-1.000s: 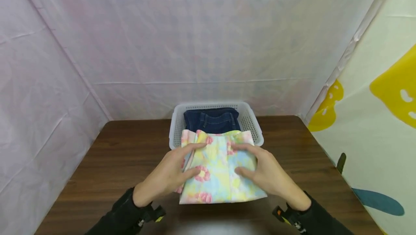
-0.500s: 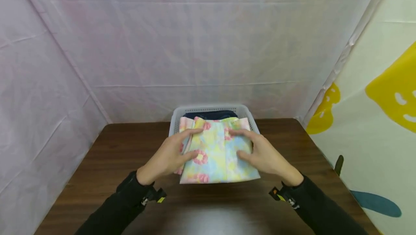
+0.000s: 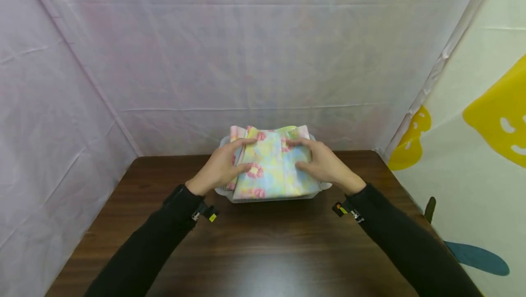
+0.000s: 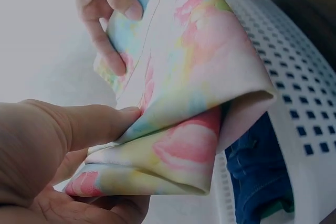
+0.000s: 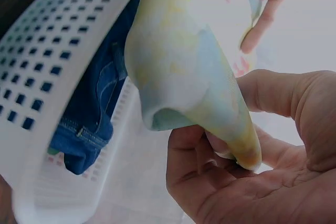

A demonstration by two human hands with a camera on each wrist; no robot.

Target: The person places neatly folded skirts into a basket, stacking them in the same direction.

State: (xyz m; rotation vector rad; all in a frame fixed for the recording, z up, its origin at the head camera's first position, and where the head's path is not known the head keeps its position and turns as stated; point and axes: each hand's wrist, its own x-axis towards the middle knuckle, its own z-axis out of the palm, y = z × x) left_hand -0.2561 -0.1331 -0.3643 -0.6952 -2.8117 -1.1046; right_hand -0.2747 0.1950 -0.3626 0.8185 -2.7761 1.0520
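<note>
Both hands hold one folded cloth [image 3: 271, 167] up over a white basket [image 3: 223, 190]. Left hand [image 3: 222, 169] grips the left side of the cloth, with its thumb on top and its fingers curled under. Right hand [image 3: 324, 165] grips the right side the same way, thumb on top and fingers tucked below. The cloth is soft and has many light colors: pale yellow, light blue and a bit of green, with big pink flowers on it. It is folded into a thick, flat bundle with a few layers, and you can see the rounded fold at its end in the left wrist view [image 4: 210, 145]. A seam line runs down the top of it. From the right wrist view the cloth [image 5: 184, 66] hangs a little past the fingers [image 5: 194, 166], and its end curls like a soft tube. The basket is plastic with lots of small square holes in its walls [image 4: 299, 93]. It sits at the far end of a dark brown wooden table [image 3: 263, 251]. Inside the basket lie dark blue jeans [image 5: 94, 114], just under the cloth. The arms wear black sleeves [image 3: 164, 228]. Pale sheets [image 3: 205, 59] hang behind the table, and a sheet with yellow shapes [image 3: 493, 114] hangs on the right.
</note>
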